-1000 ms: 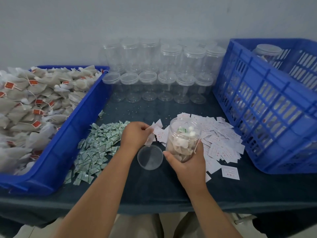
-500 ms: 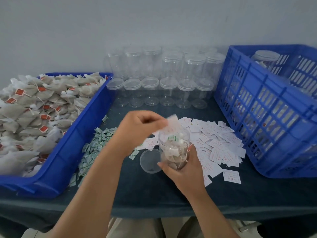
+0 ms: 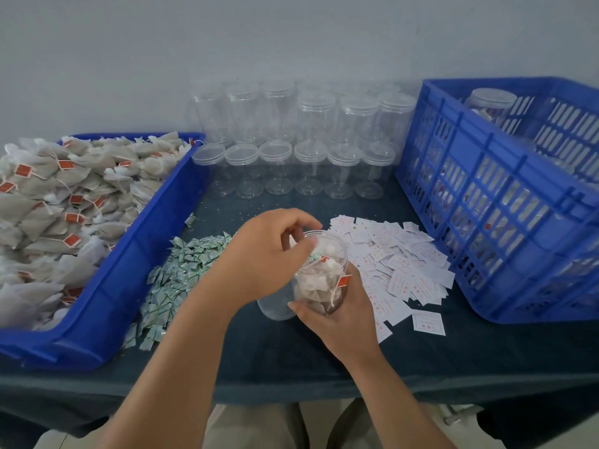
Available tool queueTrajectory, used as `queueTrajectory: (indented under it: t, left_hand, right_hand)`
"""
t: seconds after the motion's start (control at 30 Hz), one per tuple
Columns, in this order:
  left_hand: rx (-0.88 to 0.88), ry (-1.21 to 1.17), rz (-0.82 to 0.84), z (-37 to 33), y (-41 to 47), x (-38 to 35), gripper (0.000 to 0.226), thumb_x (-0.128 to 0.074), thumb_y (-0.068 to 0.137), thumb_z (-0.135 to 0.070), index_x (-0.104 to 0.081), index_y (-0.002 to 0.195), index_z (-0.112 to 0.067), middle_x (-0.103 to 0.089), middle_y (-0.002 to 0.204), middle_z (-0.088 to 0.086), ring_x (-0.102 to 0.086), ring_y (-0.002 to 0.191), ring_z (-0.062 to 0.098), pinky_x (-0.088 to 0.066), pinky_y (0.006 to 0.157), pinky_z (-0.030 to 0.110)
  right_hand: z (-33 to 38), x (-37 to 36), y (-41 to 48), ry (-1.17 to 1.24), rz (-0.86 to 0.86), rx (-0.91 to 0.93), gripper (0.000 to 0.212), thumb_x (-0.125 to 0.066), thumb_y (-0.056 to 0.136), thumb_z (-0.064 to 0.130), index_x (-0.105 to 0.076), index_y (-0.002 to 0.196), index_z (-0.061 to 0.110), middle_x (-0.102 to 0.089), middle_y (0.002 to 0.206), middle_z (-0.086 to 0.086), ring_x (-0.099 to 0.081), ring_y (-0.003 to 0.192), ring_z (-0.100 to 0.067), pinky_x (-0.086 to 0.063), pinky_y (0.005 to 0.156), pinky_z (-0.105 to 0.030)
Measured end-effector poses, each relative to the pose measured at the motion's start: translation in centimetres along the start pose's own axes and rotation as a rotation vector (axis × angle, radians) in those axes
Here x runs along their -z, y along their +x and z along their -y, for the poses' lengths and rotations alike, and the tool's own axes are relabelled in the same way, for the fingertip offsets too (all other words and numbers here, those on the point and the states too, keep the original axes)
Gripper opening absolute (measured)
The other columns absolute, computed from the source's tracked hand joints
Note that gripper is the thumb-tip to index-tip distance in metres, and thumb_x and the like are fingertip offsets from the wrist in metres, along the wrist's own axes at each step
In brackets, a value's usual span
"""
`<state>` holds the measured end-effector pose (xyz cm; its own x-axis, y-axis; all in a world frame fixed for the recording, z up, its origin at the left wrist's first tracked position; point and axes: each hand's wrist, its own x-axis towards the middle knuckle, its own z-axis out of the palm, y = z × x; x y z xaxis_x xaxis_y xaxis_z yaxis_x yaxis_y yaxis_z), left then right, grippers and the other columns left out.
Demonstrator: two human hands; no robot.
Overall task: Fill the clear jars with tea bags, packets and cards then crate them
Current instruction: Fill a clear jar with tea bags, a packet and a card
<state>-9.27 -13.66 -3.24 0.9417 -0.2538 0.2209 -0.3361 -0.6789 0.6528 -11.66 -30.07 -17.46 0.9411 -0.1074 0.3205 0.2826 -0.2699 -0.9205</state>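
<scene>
light: soft, even | shadows: faint | edges: wide-angle bowing | focus: slightly soft

Red print on cards [image 3: 405,270] illegible

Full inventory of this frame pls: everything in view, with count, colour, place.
table: 1, dark cover, under everything
tray: 1, blue, left
tea bags: heap, beige with red tags, in the tray
packets: pile, green-white, on the table beside the tray
cards: pile, white with red print, centre-right
crate: 1, blue, right
crated jar: at least 1, clear, lidded, far end of the crate
empty jars: six in the front row, more behind (total unclear), clear, back of the table
jar: 1, clear, holding tea bags, centre, held
lid: 1, clear, on the table left of the jar
left hand: fingertips at the jar's mouth
right hand: grips the jar's lower part
</scene>
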Motion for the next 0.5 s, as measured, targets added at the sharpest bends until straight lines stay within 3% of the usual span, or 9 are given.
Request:
queueTrajectory:
  t: [0.1, 0.2, 0.27, 0.37, 0.5]
  left_hand:
    - [-0.158, 0.212, 0.064, -0.6, -1.5, -0.4, 0.047, -0.08, 0.075, -0.059, -0.062, 0.118, -0.05, -0.061, 0.108, -0.024, -0.057, 0.101, 0.001, -0.041, 0.083, 0.015]
    - [-0.269, 0.362, -0.037, -0.9, -1.9, -1.5, 0.029, -0.082, 0.081, -0.047, -0.071, 0.106, -0.041, -0.067, 0.101, -0.021, -0.059, 0.093, 0.003, -0.045, 0.081, 0.026]
    - [-0.218, 0.279, -0.106, -1.0, -2.0, -1.8, 0.013, -0.079, 0.087, -0.047, -0.074, 0.092, -0.037, -0.069, 0.09, -0.02, -0.062, 0.086, 0.003, -0.05, 0.075, 0.029]
    - [-0.043, 0.09, -0.078, -0.8, -1.7, -1.8, 0.015, -0.076, 0.09, -0.05, -0.075, 0.08, -0.039, -0.071, 0.084, -0.024, -0.066, 0.085, 0.0, -0.055, 0.074, 0.032]
    - [0.102, -0.054, -0.008, -0.7, -0.9, -1.7, 0.017, -0.076, 0.09, -0.046, -0.079, 0.075, -0.038, -0.074, 0.079, -0.022, -0.069, 0.078, 0.003, -0.058, 0.075, 0.034]
  right_hand:
    - [-0.1, 0.0, 0.2, -0.033, 0.002, -0.001, 0.079, -0.097, 0.07, 0.048, -0.052, 0.135, 0.048, -0.071, 0.123, 0.02, -0.073, 0.109, -0.006, -0.063, 0.081, -0.038]
    - [-0.4, -0.1, 0.2, -0.047, 0.01, -0.011, 0.077, -0.097, 0.071, 0.041, -0.052, 0.134, 0.045, -0.072, 0.122, 0.017, -0.073, 0.107, -0.009, -0.063, 0.083, -0.041]
    - [-0.4, -0.1, 0.1, -0.038, 0.008, -0.018, 0.078, -0.095, 0.07, 0.05, -0.052, 0.135, 0.045, -0.072, 0.119, 0.018, -0.074, 0.103, -0.009, -0.063, 0.08, -0.038]
    - [-0.2, -0.1, 0.1, -0.047, 0.002, -0.032, 0.077, -0.094, 0.067, 0.059, -0.052, 0.13, 0.044, -0.073, 0.108, 0.017, -0.074, 0.092, -0.011, -0.061, 0.071, -0.033]
    - [-0.2, -0.1, 0.2, -0.044, 0.002, -0.043, 0.072, -0.096, 0.065, 0.057, -0.054, 0.122, 0.045, -0.073, 0.107, 0.014, -0.074, 0.092, -0.013, -0.063, 0.074, -0.044]
